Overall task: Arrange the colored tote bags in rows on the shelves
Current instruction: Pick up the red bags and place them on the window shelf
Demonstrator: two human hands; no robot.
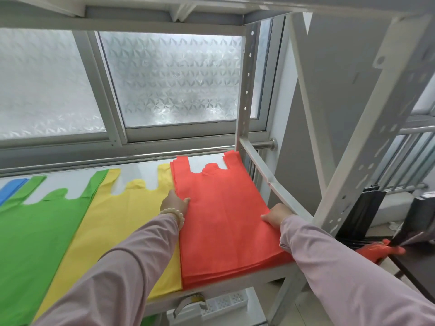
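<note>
A stack of red tote bags (pixel 223 222) lies flat at the right end of the white shelf (pixel 235 287), handles toward the window. My left hand (pixel 175 203) grips the stack's left edge, thumb on top. My right hand (pixel 276 215) holds its right edge beside the shelf's side rail. To the left lie a yellow stack (pixel 124 222), then a green stack (pixel 35 236), and a blue stack (pixel 9 189) at the far left edge, all side by side in a row.
A frosted window (pixel 169 78) stands behind the shelf. White perforated uprights (pixel 367 147) frame the right side, and another shelf board runs overhead. A white basket with a tape roll (pixel 195 302) sits on the level below. A red bag (pixel 379 251) lies on a dark surface at right.
</note>
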